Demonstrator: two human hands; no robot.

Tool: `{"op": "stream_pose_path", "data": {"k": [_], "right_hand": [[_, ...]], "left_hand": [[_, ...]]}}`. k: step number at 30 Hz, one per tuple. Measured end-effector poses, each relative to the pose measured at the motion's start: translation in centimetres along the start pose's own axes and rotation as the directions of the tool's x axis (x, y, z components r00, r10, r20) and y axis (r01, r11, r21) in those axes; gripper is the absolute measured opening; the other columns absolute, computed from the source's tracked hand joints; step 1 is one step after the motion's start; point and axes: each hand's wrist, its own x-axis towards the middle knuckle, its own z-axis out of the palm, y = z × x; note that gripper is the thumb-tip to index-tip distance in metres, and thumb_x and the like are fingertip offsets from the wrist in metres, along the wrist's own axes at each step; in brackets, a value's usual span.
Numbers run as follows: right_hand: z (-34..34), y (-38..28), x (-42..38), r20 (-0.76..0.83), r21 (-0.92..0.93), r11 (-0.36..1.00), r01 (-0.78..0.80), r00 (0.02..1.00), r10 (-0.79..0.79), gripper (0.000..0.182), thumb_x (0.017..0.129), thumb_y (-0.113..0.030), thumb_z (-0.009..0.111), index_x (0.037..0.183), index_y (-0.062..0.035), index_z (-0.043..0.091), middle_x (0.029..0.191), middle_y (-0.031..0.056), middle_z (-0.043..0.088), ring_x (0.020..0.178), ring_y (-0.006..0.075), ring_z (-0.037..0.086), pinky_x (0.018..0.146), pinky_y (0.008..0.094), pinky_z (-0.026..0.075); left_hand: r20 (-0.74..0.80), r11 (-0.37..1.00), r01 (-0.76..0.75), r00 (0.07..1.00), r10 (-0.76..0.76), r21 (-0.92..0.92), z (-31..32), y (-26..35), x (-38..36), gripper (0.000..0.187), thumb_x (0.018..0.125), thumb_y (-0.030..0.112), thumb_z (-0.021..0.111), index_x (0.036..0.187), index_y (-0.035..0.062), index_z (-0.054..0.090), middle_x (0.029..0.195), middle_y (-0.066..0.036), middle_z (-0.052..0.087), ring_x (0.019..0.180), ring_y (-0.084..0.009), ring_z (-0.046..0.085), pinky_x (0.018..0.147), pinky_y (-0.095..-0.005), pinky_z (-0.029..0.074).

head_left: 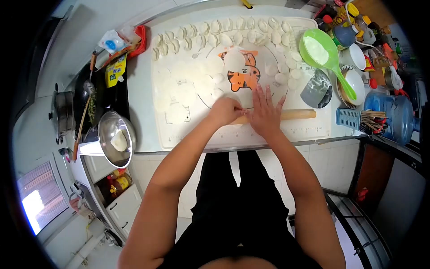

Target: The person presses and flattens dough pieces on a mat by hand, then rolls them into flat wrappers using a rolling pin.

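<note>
My left hand (226, 111) is closed, thumb and fingertips pinched together beside my right hand; whatever they hold is hidden. Fingers stretched and spread, my right hand (265, 112) lies with its palm over a wooden rolling pin (298, 114), whose left end shows near my left hand. Both hands are at the front of a white floured mat (313, 127). Beyond them a rolled dough wrapper (234, 60) rests on the mat's orange tiger print (242, 80). Small flattened dough pieces (281, 78) lie to the right. Folded dumplings (216, 26) line the far edge in rows.
A green strainer (329, 54) with white flour lies at the right, near bowls (354, 85), bottles (345, 36) and a blue chopstick basket (348, 118). On the left, a steel bowl (127, 130) holds a dough lump (118, 141). A wok (85, 103) stands behind it.
</note>
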Motion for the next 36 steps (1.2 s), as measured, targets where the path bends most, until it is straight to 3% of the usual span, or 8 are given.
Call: {"op": "stream_pose_path", "data": {"k": [7,11,20,23,27,29,32,36], "right_hand": [[-3.2,-2.2,-8.2,0.313,0.031,0.994,-0.108,0.945,0.093,0.084,0.077,-0.045,0.069,0.145,-0.005,0.042,0.155,0.0108,0.037,0.146,0.0352,0.027,0.103,0.0795,0.013],[0.1,-0.9,0.1,-0.021,0.002,1.0,-0.027,0.999,0.027,0.081,0.08,-0.046,0.067,0.145,-0.0053,0.042,0.156,0.0102,0.035,0.146,0.033,0.028,0.102,0.0799,0.015],[-3.1,-2.5,-4.3,0.296,-0.02,0.992,-0.128,0.947,0.128,0.079,0.083,-0.047,0.065,0.146,-0.0058,0.042,0.157,0.0077,0.034,0.147,0.0288,0.026,0.106,0.077,0.014],[0.1,-1.5,0.6,0.02,0.022,0.997,-0.076,0.997,0.076,0.08,0.082,-0.047,0.067,0.146,-0.0055,0.042,0.157,0.0092,0.034,0.147,0.0301,0.027,0.104,0.0787,0.015],[-2.3,-2.5,-6.7,0.274,0.057,0.994,-0.098,0.958,0.079,0.088,0.079,-0.044,0.069,0.149,-0.005,0.035,0.158,0.0118,0.032,0.147,0.0343,0.026,0.102,0.08,0.014],[-2.2,-2.7,-7.8,0.258,0.106,0.991,-0.086,0.965,0.056,0.087,0.079,-0.043,0.069,0.149,-0.0049,0.034,0.158,0.0117,0.032,0.146,0.0349,0.028,0.101,0.08,0.015],[0.0,-1.7,-2.0,0.017,0.077,0.996,-0.054,0.998,0.052,0.08,0.081,-0.042,0.068,0.146,-0.0047,0.039,0.157,0.011,0.033,0.144,0.0322,0.031,0.103,0.077,0.019],[-0.2,-1.6,-0.5,0.098,0.044,0.997,-0.064,0.993,0.059,0.083,0.082,-0.045,0.067,0.149,-0.0066,0.035,0.159,0.0103,0.029,0.146,0.0315,0.029,0.105,0.0762,0.015]], "left_hand": [[-0.05,0.99,0.139,0.989,-0.14,-0.03,0.1,-2.0,-2.9,0.017,0.078,0.017,0.074,0.087,0.0036,0.072,0.078,-0.013,0.069,0.073,-0.0293,0.067,0.069,-0.0387,0.053],[-0.154,0.998,0.063,0.986,-0.057,0.031,0.0,-1.1,-2.2,0.019,0.082,0.021,0.072,0.085,0.0027,0.072,0.081,-0.015,0.07,0.074,-0.0306,0.067,0.069,-0.0388,0.052],[-0.117,0.99,0.135,0.983,-0.14,-0.047,-0.1,-2.7,-3.3,0.018,0.08,0.022,0.073,0.085,0.0052,0.073,0.077,-0.013,0.068,0.073,-0.0279,0.067,0.07,-0.0383,0.053],[-0.196,0.992,0.082,0.979,-0.061,0.099,-0.5,-1.8,-2.4,0.018,0.081,0.023,0.072,0.086,0.0062,0.074,0.078,-0.012,0.069,0.077,-0.0285,0.067,0.072,-0.039,0.053],[-0.131,0.991,0.044,0.991,-0.028,0.128,-0.6,-3.1,-2.6,0.017,0.081,0.023,0.072,0.086,0.0068,0.073,0.078,-0.013,0.068,0.078,-0.029,0.066,0.072,-0.0398,0.053],[-0.086,0.976,0.188,0.976,-0.198,-0.109,-0.6,-4.1,-3.8,0.017,0.081,0.022,0.073,0.086,0.0062,0.073,0.077,-0.014,0.067,0.078,-0.0301,0.066,0.071,-0.0397,0.052],[-0.086,0.994,0.105,0.991,-0.101,0.041,-0.4,-2.0,-3.4,0.016,0.081,0.021,0.072,0.088,0.0063,0.073,0.079,-0.014,0.067,0.076,-0.0304,0.065,0.07,-0.0391,0.052],[-0.173,0.994,0.046,0.985,-0.027,0.103,0.0,-2.8,-2.6,0.015,0.083,0.021,0.07,0.084,0.0064,0.072,0.081,-0.013,0.068,0.075,-0.0322,0.065,0.068,-0.0411,0.051]]}}
